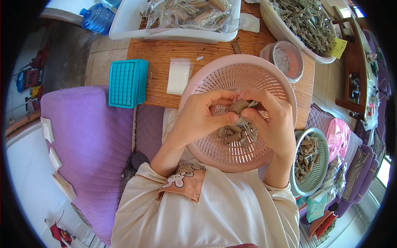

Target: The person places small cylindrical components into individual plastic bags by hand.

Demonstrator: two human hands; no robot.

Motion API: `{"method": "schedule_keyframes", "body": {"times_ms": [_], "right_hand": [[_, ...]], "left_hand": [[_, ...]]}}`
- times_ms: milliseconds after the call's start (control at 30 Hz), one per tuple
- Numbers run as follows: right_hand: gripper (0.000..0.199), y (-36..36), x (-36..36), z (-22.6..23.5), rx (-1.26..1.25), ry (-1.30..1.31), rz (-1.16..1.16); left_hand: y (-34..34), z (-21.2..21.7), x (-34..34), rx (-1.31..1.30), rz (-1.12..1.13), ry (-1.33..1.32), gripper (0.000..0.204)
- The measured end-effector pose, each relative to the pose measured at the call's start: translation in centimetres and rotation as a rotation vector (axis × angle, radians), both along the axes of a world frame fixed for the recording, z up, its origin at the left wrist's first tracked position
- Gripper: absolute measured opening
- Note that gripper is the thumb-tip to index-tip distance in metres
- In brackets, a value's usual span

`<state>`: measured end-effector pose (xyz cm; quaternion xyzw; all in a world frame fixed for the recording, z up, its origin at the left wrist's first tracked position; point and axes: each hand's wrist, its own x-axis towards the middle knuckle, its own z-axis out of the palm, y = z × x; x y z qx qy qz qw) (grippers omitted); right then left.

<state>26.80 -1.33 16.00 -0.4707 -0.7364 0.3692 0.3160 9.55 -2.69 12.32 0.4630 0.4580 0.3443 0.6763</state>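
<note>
Both hands meet over a pink slotted plastic basket [292, 97]. Between the fingertips is a short brown roll-shaped piece [238, 106] with thin clear, plastic-looking strips around it. My left hand [200, 113] pinches its left side with thumb and fingers. On the other side my right hand [273, 118] closes thumb and forefinger on the piece and the strips. Below, in the basket, lies a small heap of similar brown pieces [234, 137] mixed with clear strips. The fingers partly hide the held piece.
On the wooden table [157, 49] are stacked teal trays [123, 82], clear bags [178, 76], a tub [289, 62] and a white bin [173, 36]. A large basin [304, 25] of strips stands far right. A green basket [326, 155] of brown pieces sits at right.
</note>
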Motion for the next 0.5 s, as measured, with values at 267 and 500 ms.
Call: {"method": "schedule_keyframes", "body": {"times_ms": [267, 500], "right_hand": [[0.029, 1.4, 0.7, -0.4, 0.069, 0.026, 0.132], [0.027, 1.0, 0.2, -1.4, 0.071, 0.018, 0.014]], "left_hand": [[0.5, -1.4, -0.8, -0.211, -0.094, -0.401, 0.039], [0.7, -1.5, -0.5, -0.217, -0.004, -0.417, 0.037]]}}
